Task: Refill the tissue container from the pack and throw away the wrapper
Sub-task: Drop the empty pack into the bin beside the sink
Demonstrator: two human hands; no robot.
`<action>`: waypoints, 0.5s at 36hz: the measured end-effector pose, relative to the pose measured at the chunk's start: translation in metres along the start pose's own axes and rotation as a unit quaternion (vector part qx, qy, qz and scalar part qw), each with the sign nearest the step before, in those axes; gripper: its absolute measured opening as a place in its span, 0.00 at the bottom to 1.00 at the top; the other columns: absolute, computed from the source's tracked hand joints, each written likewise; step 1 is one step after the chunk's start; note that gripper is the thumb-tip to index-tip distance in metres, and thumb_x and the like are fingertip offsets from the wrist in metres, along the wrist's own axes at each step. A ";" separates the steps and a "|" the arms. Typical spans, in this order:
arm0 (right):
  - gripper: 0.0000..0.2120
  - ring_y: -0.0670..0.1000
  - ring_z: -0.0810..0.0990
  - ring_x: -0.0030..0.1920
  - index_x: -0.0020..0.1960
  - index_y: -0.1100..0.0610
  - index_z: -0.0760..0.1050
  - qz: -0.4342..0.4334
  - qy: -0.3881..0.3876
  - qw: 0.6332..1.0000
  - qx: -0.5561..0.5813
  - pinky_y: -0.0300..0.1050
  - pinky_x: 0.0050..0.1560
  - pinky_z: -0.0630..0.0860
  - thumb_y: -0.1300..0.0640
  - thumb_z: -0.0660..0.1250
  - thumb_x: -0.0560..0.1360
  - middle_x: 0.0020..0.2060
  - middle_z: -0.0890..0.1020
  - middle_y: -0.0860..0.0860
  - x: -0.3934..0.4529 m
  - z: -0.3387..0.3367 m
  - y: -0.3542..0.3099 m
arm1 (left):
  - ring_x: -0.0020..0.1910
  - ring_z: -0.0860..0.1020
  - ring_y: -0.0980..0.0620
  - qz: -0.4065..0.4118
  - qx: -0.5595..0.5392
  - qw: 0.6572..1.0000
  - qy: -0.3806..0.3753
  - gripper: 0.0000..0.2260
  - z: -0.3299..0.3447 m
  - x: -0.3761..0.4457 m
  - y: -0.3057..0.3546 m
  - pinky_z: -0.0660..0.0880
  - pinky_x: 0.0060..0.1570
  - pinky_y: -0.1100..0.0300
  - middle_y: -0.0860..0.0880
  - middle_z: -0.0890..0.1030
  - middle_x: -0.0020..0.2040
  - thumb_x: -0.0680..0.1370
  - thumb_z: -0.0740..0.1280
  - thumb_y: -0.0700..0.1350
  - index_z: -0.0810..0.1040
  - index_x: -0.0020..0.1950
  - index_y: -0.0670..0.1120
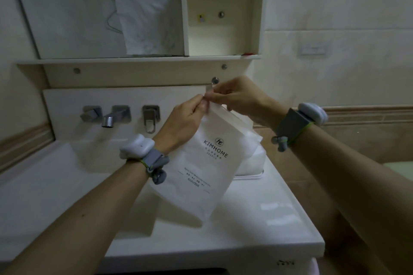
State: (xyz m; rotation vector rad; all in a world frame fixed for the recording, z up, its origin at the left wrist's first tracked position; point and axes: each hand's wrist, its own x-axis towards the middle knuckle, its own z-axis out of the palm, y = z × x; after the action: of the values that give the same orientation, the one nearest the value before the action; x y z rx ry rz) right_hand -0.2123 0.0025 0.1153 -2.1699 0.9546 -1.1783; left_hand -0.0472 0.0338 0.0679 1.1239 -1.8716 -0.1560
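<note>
Two sets of fingers [202,105] meet at the top edge of the tissue pack [201,163], and it is a tight pinch on both sides: the left hand [185,123] nips the seam from the near side, the right hand [237,96] nips it from the far side, knuckles almost touching. This looks like the tear-open, so we are early: the wrapper seems intact, nothing decanted, nothing binned. The pack hangs tilted above the bench [257,214], clear of it, a flat soft pouch of matte, slightly translucent white film with dark print. Just behind and below it sits the tissue container [250,163], pale and boxy; whether it holds tissue I cannot tell. The bench itself is glossy white, smooth-edged, with brushed metal taps [116,116] on the back wall to the left.
</note>
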 end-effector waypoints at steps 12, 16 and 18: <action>0.12 0.52 0.80 0.37 0.48 0.57 0.85 0.050 -0.017 0.984 -0.171 0.50 0.47 0.80 0.48 0.71 0.75 0.42 0.86 0.55 -0.012 -0.019 0.024 | 0.34 0.67 0.51 -0.059 -0.019 0.988 0.141 0.16 0.002 0.013 -0.007 0.63 0.35 0.55 0.50 0.70 0.33 0.84 0.56 0.48 0.71 0.41 0.41; 0.12 0.48 0.83 0.42 0.53 0.57 0.82 0.107 -0.059 0.983 -0.135 0.41 0.44 0.82 0.50 0.68 0.77 0.46 0.85 0.52 -0.027 -0.030 0.041 | 0.35 0.66 0.49 -0.113 -0.013 0.974 0.195 0.16 -0.002 0.023 -0.018 0.62 0.37 0.55 0.51 0.69 0.32 0.84 0.55 0.48 0.69 0.38 0.43; 0.15 0.48 0.85 0.44 0.54 0.58 0.80 0.161 -0.074 0.984 -0.033 0.44 0.47 0.83 0.47 0.66 0.78 0.47 0.85 0.53 -0.032 -0.032 0.046 | 0.35 0.66 0.50 -0.138 -0.009 0.968 0.211 0.16 0.003 0.026 -0.017 0.60 0.36 0.55 0.51 0.69 0.33 0.84 0.55 0.47 0.67 0.36 0.46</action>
State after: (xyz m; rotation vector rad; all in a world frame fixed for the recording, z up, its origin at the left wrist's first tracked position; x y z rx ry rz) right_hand -0.2677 -0.0048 0.0829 -2.0223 1.2374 -0.8312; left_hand -0.0429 0.0036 0.0739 1.2886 -1.3326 -0.0809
